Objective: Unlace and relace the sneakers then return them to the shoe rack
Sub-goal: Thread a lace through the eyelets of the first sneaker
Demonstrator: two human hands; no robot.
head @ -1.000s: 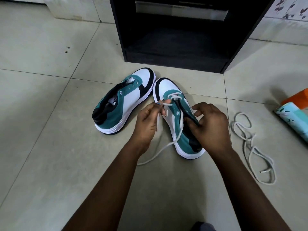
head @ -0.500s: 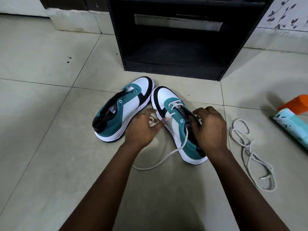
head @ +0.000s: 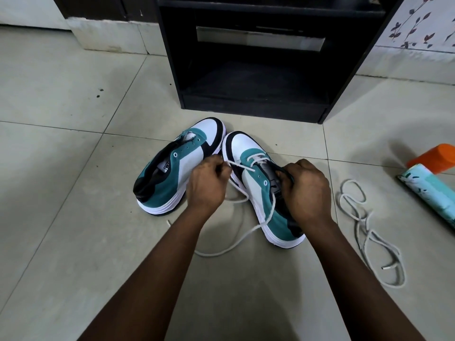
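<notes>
Two teal, white and black sneakers stand side by side on the tiled floor. The left sneaker [head: 172, 173] has no lace in its eyelets. The right sneaker [head: 256, 190] has a white lace [head: 246, 232] threaded through its front eyelets, with a loose end trailing toward me. My left hand [head: 206, 185] is closed on one strand of that lace, between the two shoes. My right hand [head: 306, 190] grips the right sneaker's tongue and collar. A second white lace [head: 369, 222] lies loose on the floor to the right. The black shoe rack [head: 258, 104] stands open just behind the shoes.
An orange-capped bottle [head: 435, 158] and a light-blue patterned tube [head: 428, 195] lie at the right edge. A wall with a floral pattern [head: 418, 25] rises behind the rack on the right, a white plinth [head: 110, 38] on the left.
The view tilted down a little, so the shoes sit lower in frame. My left hand pulled the lace strand out to the left and now holds it taut from the front eyelets.
</notes>
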